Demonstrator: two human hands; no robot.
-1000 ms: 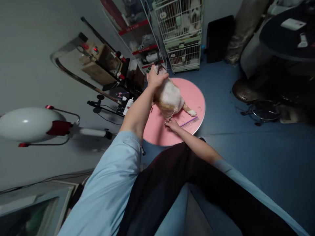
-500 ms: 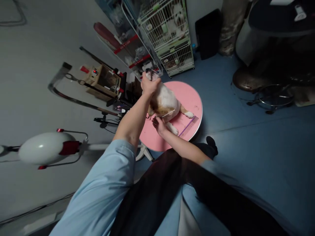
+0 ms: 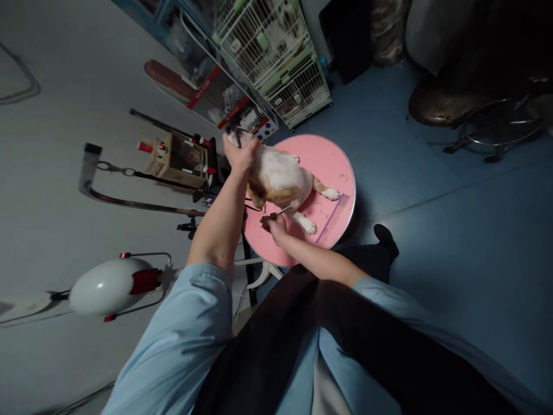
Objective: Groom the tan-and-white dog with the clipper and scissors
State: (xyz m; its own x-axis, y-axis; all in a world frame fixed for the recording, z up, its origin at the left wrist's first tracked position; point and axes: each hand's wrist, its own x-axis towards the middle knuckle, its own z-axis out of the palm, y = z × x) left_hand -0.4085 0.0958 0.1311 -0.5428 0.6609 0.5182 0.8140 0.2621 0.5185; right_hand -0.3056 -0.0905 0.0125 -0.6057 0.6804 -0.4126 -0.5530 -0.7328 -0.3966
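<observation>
I find the dog [image 3: 280,173] on the round pink table [image 3: 317,150], its head toward the far left and 2 white paws resting toward the right side. My left hand [image 3: 241,154] is partly closed about the dog's head, thumb and fingers spread to either side of the muzzle. My right hand [image 3: 275,225] is curled around the handles of 1 pair of scissors [image 3: 283,210]; the blades point right and far, alongside the dog's body. Whether they touch the coat, I cannot tell. 1 purple comb [image 3: 330,218] lies on the table's near right part, close to the rim. Beyond the table on the far side stand 2 stacked wire cages [image 3: 298,98].
</observation>
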